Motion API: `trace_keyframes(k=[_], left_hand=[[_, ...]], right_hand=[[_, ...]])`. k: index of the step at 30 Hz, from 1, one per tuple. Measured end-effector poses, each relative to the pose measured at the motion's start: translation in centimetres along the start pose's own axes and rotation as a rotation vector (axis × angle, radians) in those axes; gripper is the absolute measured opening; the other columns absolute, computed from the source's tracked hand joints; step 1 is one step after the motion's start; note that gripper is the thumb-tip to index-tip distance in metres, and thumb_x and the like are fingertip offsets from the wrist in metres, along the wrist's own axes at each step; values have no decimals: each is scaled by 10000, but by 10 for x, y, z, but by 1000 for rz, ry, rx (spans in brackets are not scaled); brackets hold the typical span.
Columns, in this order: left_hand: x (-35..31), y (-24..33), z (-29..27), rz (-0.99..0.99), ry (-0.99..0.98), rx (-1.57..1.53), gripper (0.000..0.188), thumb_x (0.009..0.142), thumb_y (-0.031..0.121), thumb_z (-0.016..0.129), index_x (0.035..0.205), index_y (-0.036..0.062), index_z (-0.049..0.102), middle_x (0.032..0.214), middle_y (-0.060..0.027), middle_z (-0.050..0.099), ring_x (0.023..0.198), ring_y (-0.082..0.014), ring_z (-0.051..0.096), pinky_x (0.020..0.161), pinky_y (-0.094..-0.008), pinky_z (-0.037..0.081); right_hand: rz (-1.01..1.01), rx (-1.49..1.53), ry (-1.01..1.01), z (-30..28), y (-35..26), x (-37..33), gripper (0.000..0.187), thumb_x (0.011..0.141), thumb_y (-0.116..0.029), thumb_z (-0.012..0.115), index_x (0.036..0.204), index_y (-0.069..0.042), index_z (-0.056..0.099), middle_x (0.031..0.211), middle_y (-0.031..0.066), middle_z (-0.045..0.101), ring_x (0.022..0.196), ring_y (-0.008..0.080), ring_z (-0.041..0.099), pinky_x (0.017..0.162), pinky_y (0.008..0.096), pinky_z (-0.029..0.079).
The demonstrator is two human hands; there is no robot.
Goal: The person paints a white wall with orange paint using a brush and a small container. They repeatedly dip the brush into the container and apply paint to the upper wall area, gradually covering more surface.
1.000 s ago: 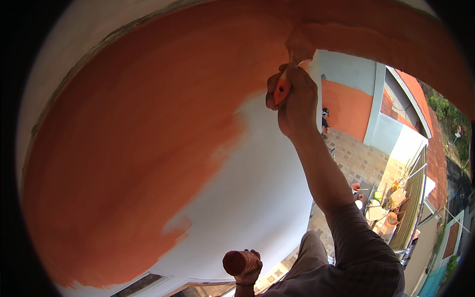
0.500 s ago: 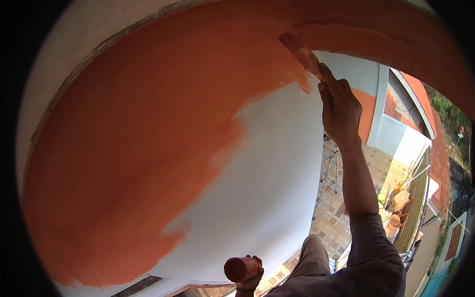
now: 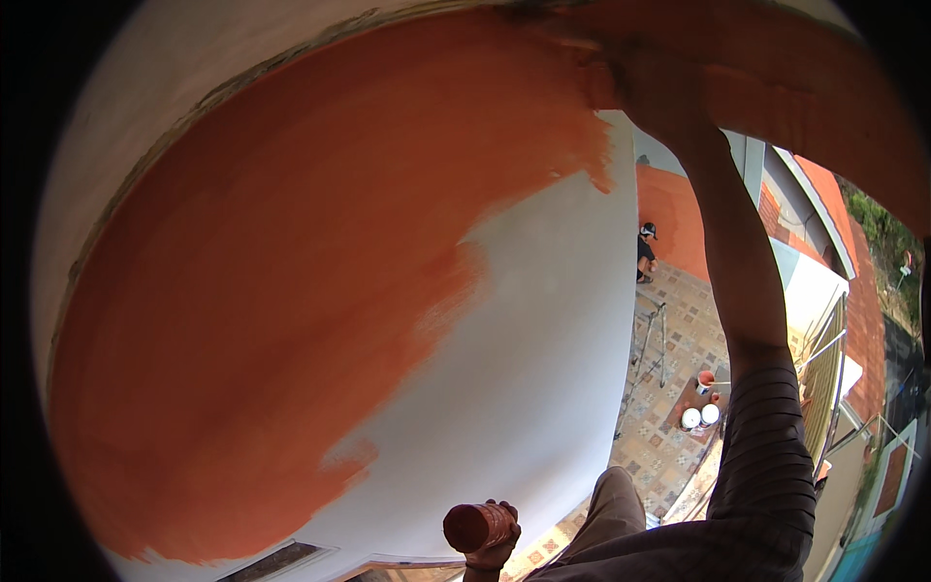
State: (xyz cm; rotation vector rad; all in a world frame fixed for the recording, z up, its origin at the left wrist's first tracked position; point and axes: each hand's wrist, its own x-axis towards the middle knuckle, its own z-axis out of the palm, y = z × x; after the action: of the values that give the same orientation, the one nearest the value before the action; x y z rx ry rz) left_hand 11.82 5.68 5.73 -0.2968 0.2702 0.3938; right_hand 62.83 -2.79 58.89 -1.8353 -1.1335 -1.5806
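My right hand [image 3: 652, 85] is raised high against the underside of the orange-painted top edge. Its fingers close on a paintbrush [image 3: 574, 41], whose dark, blurred head lies near the upper limit of the painted area. Low in the view, my left hand [image 3: 499, 548] grips a round paint container [image 3: 467, 530] smeared with reddish-orange paint; its mouth shows dark. In front of me, the wall is part orange paint [image 3: 262, 291] and part bare white [image 3: 485, 388], with a ragged brushed border between the two.
Far below lies a patterned tile floor [image 3: 669, 339] with a metal frame [image 3: 650, 339], white paint buckets [image 3: 700, 417] and an orange-filled bucket [image 3: 705, 380]. A person in a dark cap [image 3: 647, 250] crouches by another orange wall. A window frame [image 3: 276, 561] sits at lower left.
My right hand has moved up with the paintbrush, reaching the top of the wall. My left hand and the container have barely shifted. The crouching person and the buckets have come into sight.
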Motion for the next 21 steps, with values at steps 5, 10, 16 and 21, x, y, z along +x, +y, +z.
trace_keyframes(k=[5,10,16,21], left_hand=[[2,0,-5,32,20,26,443,874,467,721,1206,177,676,1232,-4,665,1294,-222,556,985,-539,496],[2,0,-5,4,13,-2,419,869,460,726,1178,179,691,1227,1,670,1296,-218,556,997,-541,498],[6,-1,-9,34,-12,42,398,881,457,715,1179,194,696,1228,30,671,1308,-208,545,1010,-524,493],[5,1,-10,1,-17,-21,411,888,468,711,1190,190,692,1227,22,670,1307,-205,545,1011,-524,489]], right_hand=[[40,-170,6,-16,-11,-10,289,1019,-167,539,1236,-209,727,912,121,726,874,306,706,795,454,558],[-44,-50,69,-11,-6,-5,317,1010,-174,560,1273,-239,724,991,133,742,918,313,719,810,449,564],[108,-33,21,-12,4,-7,350,1009,-158,568,1318,-249,705,1057,126,753,939,323,720,840,434,567],[-46,153,116,-19,-12,-7,376,1025,-145,553,1356,-269,681,1048,99,757,956,316,723,850,438,571]])
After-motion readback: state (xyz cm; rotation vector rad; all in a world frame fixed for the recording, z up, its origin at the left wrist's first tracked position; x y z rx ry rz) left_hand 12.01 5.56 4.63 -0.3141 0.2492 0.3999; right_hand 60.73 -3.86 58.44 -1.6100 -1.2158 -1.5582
